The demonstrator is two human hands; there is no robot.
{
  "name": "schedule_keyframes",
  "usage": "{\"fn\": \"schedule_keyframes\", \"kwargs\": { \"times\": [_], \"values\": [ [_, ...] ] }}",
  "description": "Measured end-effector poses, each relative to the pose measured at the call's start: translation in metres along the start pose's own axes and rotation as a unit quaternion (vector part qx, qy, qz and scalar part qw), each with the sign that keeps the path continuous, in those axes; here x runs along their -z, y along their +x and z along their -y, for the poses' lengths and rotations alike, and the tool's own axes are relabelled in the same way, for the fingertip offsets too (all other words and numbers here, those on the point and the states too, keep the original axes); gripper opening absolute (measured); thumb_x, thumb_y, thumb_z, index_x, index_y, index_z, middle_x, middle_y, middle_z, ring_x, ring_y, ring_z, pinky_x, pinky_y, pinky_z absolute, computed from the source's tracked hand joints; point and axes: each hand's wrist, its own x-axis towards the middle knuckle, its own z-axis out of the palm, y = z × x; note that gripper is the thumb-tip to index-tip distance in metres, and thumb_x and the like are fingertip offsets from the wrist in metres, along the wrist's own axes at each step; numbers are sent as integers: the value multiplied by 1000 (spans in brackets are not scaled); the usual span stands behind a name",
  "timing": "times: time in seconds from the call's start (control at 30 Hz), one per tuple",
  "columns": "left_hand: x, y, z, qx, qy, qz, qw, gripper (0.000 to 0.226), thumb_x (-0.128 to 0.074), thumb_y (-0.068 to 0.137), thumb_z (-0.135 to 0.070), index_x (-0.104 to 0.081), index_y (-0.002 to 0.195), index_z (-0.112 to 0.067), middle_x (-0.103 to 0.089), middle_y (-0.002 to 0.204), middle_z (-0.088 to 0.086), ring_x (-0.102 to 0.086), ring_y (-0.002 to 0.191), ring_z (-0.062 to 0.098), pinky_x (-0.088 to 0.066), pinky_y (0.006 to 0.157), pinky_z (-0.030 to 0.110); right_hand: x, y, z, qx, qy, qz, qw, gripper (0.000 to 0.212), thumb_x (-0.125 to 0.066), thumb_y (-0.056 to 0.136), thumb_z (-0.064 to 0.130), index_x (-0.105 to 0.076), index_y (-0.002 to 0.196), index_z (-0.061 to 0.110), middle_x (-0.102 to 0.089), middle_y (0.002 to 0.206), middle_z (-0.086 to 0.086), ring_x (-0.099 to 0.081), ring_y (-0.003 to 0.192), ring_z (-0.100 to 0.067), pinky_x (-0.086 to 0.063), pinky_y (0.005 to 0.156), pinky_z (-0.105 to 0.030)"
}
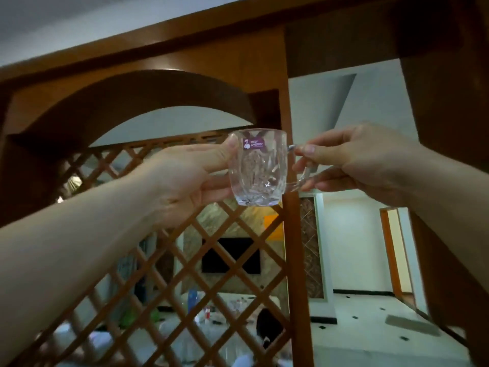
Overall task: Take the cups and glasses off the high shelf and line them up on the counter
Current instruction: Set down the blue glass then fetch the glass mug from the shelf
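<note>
**Glass cup held up between both hands**

The left hand comes in from the lower left and is closed around the body of the glass cup, thumb pressed on the near wall by the rim, fingers wrapped behind. The cup hangs in mid-air, upright, mouth up and base down, in front of the wooden lattice screen and post. A purple sticker near the rim reads "RED CHERRY". The handle points right, and the right hand pinches it with thumb on top. Both hands are touching the cup; neither shelf nor counter is in view, so the cup must likely travel downward.
</note>
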Motion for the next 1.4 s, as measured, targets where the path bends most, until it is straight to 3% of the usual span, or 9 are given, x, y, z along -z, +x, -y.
{"fn": "schedule_keyframes", "kwargs": {
  "times": [0.2,0.37,0.47,0.6,0.8,0.93,1.1,1.27,1.4],
  "values": [
    [70,-56,45,91,-19,-11,996,39,-71,97,-25,-69,133,-10,-75,128,17,-74,116,35,-60,99,51,-77,-51,-22,-29,-7,23,999,37,-74,73,35,-79,105,18,-84,94,-4,-82,78,-26,-59,51,-21],
    [112,-109,85,135,-86,4,987,41,-73,88,-27,-74,124,-8,-81,116,11,-78,108,27,-65,83,35,-135,-83,-50,-88,-4,26,996,15,-72,93,23,-80,105,21,-84,94,-2,-82,78,-24,-56,50,-20],
    [137,-138,110,160,-104,-8,982,44,-74,84,-26,-75,124,-8,-81,117,12,-78,109,27,-64,85,35,-170,-102,-67,-117,5,32,993,13,-72,94,23,-82,103,23,-84,94,0,-82,79,-23,-58,52,-21],
    [166,-180,143,177,-57,-35,982,49,-75,82,-32,-74,127,-13,-81,118,8,-77,112,24,-59,100,42,-217,-130,-93,-156,55,41,985,11,-74,94,23,-85,97,23,-84,94,-2,-81,75,-20,-56,51,-19],
    [200,-241,196,195,-6,-76,978,55,-76,77,-37,-74,128,-16,-82,114,-2,-77,108,15,-63,83,26,-285,-178,-140,-217,92,33,971,12,-72,97,25,-84,100,26,-84,95,5,-81,80,-16,-54,51,-17],
    [220,-268,238,227,-1,-87,970,56,-80,77,-37,-73,129,-17,-81,119,3,-76,114,21,-62,97,43,-321,-205,-175,-247,95,36,964,13,-70,99,24,-81,105,28,-84,93,10,-80,79,-11,-53,51,-17],
    [243,-284,280,267,-9,-61,962,47,-78,90,-34,-73,133,-18,-78,127,4,-73,120,23,-61,96,43,-349,-215,-212,-277,123,81,949,13,-68,99,19,-80,105,21,-83,90,3,-77,83,-7,-54,51,-16],
    [256,-286,312,289,-24,-78,954,35,-78,89,-37,-80,121,-22,-78,125,6,-74,119,24,-61,94,39,-371,-202,-250,-313,224,140,912,27,-71,83,35,-82,95,14,-82,89,-7,-64,84,-39,-54,48,-24],
    [267,-283,329,300,-29,-94,949,33,-74,91,-33,-81,119,-19,-78,125,6,-74,118,25,-62,93,40,-390,-193,-283,-317,263,169,896,31,-72,78,45,-83,96,22,-82,94,-9,-59,87,-46,-50,48,-31]
  ]
}}
